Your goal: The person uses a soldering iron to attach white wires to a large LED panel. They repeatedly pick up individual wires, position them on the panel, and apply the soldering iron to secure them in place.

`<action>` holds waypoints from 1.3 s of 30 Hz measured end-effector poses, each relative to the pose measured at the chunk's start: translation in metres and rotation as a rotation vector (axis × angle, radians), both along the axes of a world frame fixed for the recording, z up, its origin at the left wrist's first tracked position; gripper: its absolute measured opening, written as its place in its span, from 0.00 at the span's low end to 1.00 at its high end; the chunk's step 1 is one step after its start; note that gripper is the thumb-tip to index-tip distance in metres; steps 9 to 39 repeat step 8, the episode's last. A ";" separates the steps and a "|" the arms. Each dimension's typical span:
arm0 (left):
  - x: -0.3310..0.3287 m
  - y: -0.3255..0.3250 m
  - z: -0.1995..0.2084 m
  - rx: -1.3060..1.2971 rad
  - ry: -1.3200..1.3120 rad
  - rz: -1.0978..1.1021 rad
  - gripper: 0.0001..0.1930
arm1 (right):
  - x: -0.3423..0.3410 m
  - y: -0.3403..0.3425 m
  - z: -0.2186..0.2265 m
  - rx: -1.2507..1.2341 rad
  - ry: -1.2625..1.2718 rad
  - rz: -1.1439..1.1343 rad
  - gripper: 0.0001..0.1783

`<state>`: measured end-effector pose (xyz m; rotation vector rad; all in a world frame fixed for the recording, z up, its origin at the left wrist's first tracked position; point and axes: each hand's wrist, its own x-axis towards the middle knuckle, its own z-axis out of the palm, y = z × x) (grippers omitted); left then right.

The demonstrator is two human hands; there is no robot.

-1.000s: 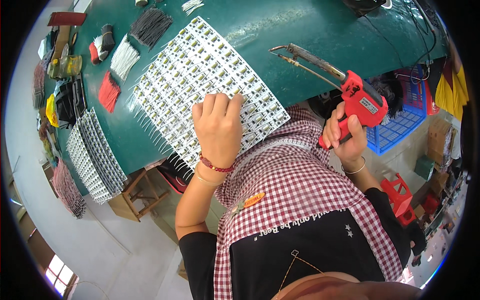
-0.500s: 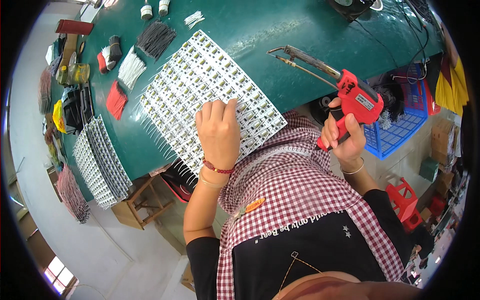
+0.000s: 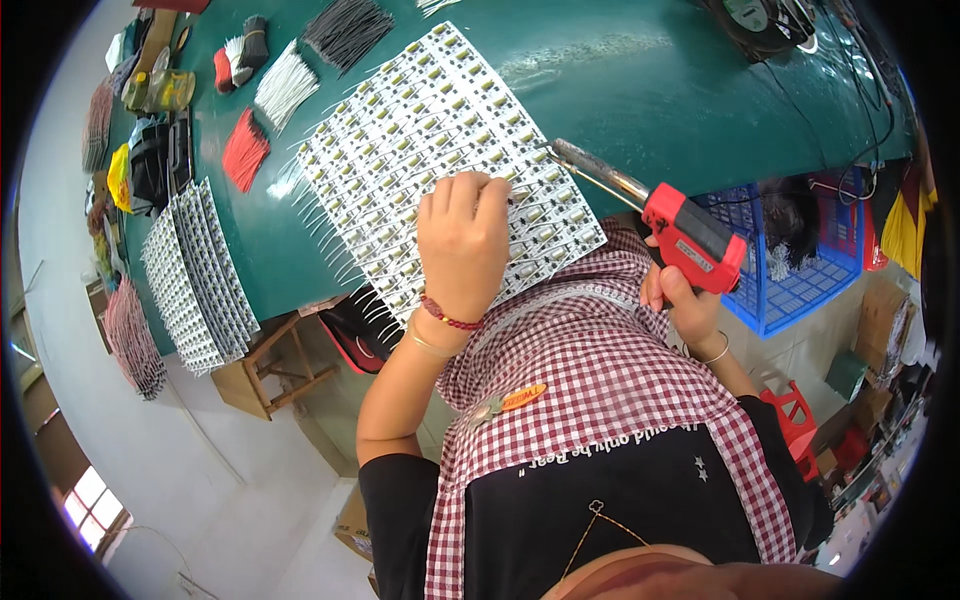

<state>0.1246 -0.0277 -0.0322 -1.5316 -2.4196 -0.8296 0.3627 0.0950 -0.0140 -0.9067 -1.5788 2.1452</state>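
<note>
A white panel of small circuit boards (image 3: 380, 150), lined with greenish-yellow parts, lies slanted across the table's near edge, thin white wires fringing its left side. Over its middle is my left hand (image 3: 465, 235), fingers bent and pinched together; whatever they hold is hidden beneath them. My right hand (image 3: 685, 305) grips a red soldering gun (image 3: 690, 240) with a black top. Its metal barrel and thin feed tube point left, and the tip is over the panel's right part. I cannot tell whether the tip touches the panel.
Bundles of red (image 3: 245, 150), white (image 3: 287, 88) and black wires (image 3: 347, 32) lie on the green table (image 3: 640, 110). More panels (image 3: 200, 275) overlap at the left edge. A small fan (image 3: 755, 20) sits far right; a blue basket (image 3: 800, 285) stands below the table's right side.
The soldering gun has moved left and lower, bringing its tip from above the bare table to the panel. My left hand remains on the panel with its fingers bent. The view has shifted slightly.
</note>
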 end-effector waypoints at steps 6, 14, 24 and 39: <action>0.002 0.001 -0.004 -0.040 -0.038 -0.021 0.08 | 0.016 -0.003 -0.014 0.041 0.004 0.061 0.19; 0.000 0.002 -0.004 -0.014 -0.084 -0.035 0.07 | 0.018 -0.003 -0.016 0.090 -0.048 0.117 0.27; 0.000 0.002 -0.004 -0.014 -0.084 -0.035 0.07 | 0.018 -0.003 -0.016 0.090 -0.048 0.117 0.27; 0.000 0.002 -0.004 -0.014 -0.084 -0.035 0.07 | 0.018 -0.003 -0.016 0.090 -0.048 0.117 0.27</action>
